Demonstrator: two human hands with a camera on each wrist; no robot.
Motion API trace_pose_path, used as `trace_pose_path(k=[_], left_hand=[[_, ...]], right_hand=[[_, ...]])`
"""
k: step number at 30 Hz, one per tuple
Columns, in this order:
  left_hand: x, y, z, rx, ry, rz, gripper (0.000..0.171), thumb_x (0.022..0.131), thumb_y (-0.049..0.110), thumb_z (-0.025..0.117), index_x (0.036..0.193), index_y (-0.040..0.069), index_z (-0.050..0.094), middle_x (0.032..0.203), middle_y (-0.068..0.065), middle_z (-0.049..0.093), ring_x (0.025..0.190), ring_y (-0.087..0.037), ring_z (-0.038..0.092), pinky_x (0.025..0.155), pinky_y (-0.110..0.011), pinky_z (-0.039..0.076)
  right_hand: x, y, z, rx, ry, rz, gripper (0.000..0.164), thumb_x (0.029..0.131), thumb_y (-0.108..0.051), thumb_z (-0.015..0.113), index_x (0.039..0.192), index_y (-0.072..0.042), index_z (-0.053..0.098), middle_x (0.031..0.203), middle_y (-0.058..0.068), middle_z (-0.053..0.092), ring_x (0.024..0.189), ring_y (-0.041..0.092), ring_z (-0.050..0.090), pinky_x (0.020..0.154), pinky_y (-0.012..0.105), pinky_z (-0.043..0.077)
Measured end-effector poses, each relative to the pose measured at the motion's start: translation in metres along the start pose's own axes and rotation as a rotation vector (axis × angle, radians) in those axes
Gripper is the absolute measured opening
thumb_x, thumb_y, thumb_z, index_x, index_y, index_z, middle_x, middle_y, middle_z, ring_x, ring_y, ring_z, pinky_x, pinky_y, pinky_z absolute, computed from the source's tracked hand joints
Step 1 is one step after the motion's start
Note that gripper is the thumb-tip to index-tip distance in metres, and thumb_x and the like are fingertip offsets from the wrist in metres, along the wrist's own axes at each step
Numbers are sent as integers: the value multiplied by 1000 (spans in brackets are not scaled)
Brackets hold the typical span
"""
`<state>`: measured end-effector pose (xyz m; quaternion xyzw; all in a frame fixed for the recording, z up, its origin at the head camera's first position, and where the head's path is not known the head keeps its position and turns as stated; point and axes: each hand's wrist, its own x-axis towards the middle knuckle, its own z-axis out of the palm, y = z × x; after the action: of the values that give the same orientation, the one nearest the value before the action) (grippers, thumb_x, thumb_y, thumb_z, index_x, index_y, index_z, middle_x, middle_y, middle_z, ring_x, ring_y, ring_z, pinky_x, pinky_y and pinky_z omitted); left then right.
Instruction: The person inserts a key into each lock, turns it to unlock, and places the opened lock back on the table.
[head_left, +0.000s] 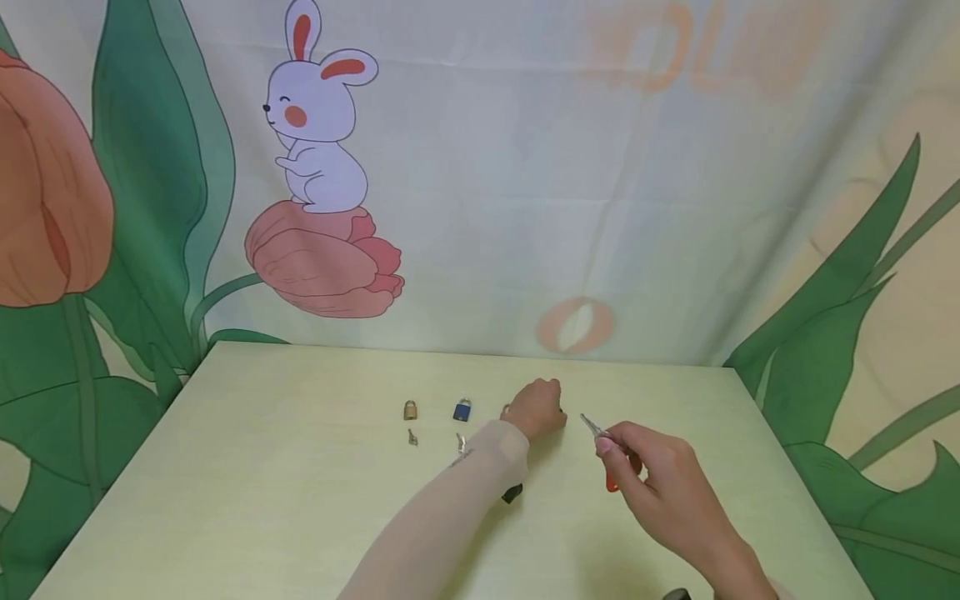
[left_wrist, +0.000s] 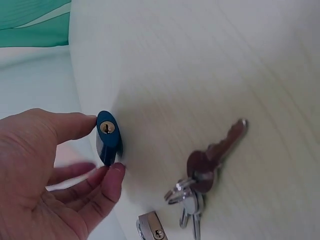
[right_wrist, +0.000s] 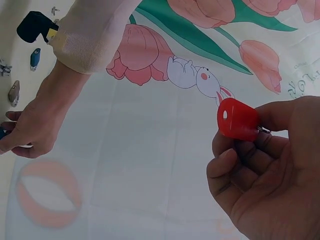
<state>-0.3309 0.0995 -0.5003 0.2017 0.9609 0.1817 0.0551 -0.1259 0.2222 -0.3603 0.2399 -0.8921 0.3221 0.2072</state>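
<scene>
My left hand [head_left: 536,408] is at the far part of the table. In the left wrist view its thumb and fingers pinch a blue padlock [left_wrist: 108,137] by the sides, keyhole facing the camera. My right hand [head_left: 663,479], to the right and raised, holds a silver key [head_left: 591,424] between thumb and index finger, its tip pointing toward the left hand. A red plastic key head [right_wrist: 237,120] shows at those fingers in the right wrist view. Near the left hand lie a pair of keys on a ring [left_wrist: 202,172] and a silver padlock [left_wrist: 154,227].
Further left on the pale table [head_left: 262,467] are a brass padlock [head_left: 410,410] and another blue padlock [head_left: 462,410]. Small keys [head_left: 412,437] lie in front of them. A printed curtain [head_left: 465,208] hangs behind the table's far edge.
</scene>
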Motion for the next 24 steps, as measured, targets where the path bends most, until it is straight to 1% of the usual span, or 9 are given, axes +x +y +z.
trace_pose_path(k=[3, 7, 12, 14, 16, 18, 19, 21, 24], left_hand=[[0, 1, 0, -21, -6, -32, 20, 89, 23, 69, 95, 6, 61, 81, -5, 65, 63, -14, 53, 58, -29, 46], [-2, 4, -2, -53, -29, -80, 18, 90, 23, 68, 81, 8, 64, 75, -2, 64, 62, -15, 51, 58, -31, 45], [-7, 9, -3, -112, -41, -148, 26, 89, 17, 66, 66, 12, 54, 66, 0, 55, 60, -15, 48, 60, -32, 43], [-9, 11, -4, -143, -36, -173, 30, 88, 14, 65, 62, 13, 49, 64, 1, 51, 59, -16, 46, 65, -35, 45], [-10, 14, -4, -166, -32, -192, 33, 87, 12, 64, 61, 14, 45, 63, 1, 48, 60, -16, 45, 75, -41, 48], [-11, 16, -5, -187, -31, -207, 33, 87, 11, 63, 61, 14, 44, 63, 1, 49, 61, -16, 46, 85, -49, 48], [-11, 16, -5, -196, -30, -211, 32, 87, 11, 63, 61, 14, 45, 64, 1, 51, 61, -17, 46, 86, -52, 48], [-10, 17, -4, -199, -28, -204, 28, 87, 11, 63, 63, 14, 48, 66, 0, 54, 62, -17, 48, 84, -50, 49], [-9, 19, -2, -188, -10, -168, 21, 86, 11, 64, 68, 13, 53, 68, 0, 57, 61, -17, 50, 70, -39, 49]], right_hand=[[0, 0, 0, -1, -4, 5, 19, 97, -13, 61, 82, -25, 59, 63, -20, 47, 57, -1, 44, 50, 17, 36], [-1, 0, 1, 1, -5, -1, 20, 97, -12, 61, 82, -26, 58, 63, -20, 47, 57, 0, 45, 51, 17, 37], [-1, 1, 2, 15, -13, -16, 20, 97, -13, 61, 82, -27, 58, 63, -21, 47, 57, -1, 45, 51, 16, 37], [-2, 1, 2, 19, -17, -22, 20, 97, -13, 61, 83, -27, 59, 64, -21, 48, 57, -1, 45, 51, 16, 37], [-2, 1, 2, 18, -19, -22, 19, 97, -13, 61, 84, -26, 59, 64, -21, 47, 58, -1, 45, 51, 16, 37], [-2, 2, 2, 20, -21, -20, 18, 97, -13, 61, 84, -26, 59, 64, -21, 47, 58, -1, 45, 51, 16, 37], [-3, 2, 2, 20, -23, -20, 18, 97, -13, 61, 84, -26, 60, 64, -21, 47, 58, -1, 45, 51, 16, 37], [-3, 3, 2, 23, -22, -26, 18, 97, -13, 61, 85, -26, 60, 64, -21, 48, 58, -1, 45, 51, 16, 37], [-5, 3, 2, 26, -23, -39, 18, 97, -13, 61, 85, -26, 60, 64, -21, 48, 58, -2, 45, 51, 16, 37]])
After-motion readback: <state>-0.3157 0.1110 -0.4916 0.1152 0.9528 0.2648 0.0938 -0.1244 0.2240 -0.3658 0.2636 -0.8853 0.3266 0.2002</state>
